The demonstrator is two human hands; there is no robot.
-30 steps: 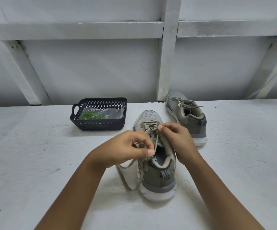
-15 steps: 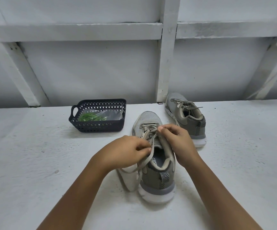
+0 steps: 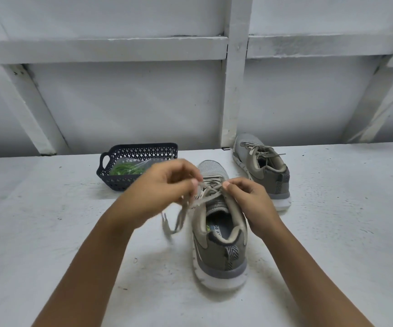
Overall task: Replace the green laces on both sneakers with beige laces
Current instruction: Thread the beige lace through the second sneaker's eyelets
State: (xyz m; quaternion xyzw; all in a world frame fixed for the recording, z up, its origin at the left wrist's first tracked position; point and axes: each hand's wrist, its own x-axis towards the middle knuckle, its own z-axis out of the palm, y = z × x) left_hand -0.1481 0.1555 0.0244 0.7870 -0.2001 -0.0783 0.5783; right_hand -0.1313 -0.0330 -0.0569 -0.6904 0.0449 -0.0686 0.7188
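White table (image 3: pixel 49 232), your near sneaker (image 3: pixel 221 251) heel-first in the middle, second sneaker (image 3: pixel 264 171) laced behind it, dark basket (image 3: pixel 120 182) holding green laces (image 3: pixel 124 169) back left; your left hand (image 3: pixel 162 185) and right hand (image 3: pixel 249 201) each pinch the beige lace (image 3: pixel 205 200) above the tongue

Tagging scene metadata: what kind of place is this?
Probably a bare workshop or storage space, hard to say: rough white-painted work surface, white wall with exposed timber framing, black plastic basket holding bagged green laces.

basket (image 3: pixel 129 182) L rear | near sneaker (image 3: pixel 219 244) ctr | far sneaker (image 3: pixel 261 166) R rear
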